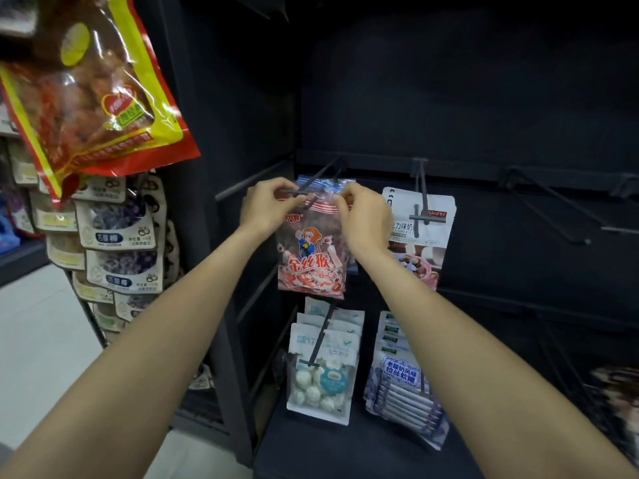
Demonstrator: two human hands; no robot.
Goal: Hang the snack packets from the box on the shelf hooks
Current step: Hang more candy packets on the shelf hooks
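A pink snack packet [311, 257] with a cartoon monkey hangs in front of the dark shelf. My left hand [266, 209] pinches its top left corner and my right hand [363, 219] pinches its top right corner. The packet's top edge is at the front tip of a dark metal hook [313, 181] that slopes out from the shelf rail. More packets with blue and white tops sit behind it on the same hook. The box is not in view.
A white packet [420, 236] hangs on the hook to the right. Bare hooks [553, 209] stick out farther right. Below hang white candy packets [321, 368] and blue-purple packets [401, 382]. A large red-yellow packet [90, 84] hangs close at upper left, above plum packets [117, 243].
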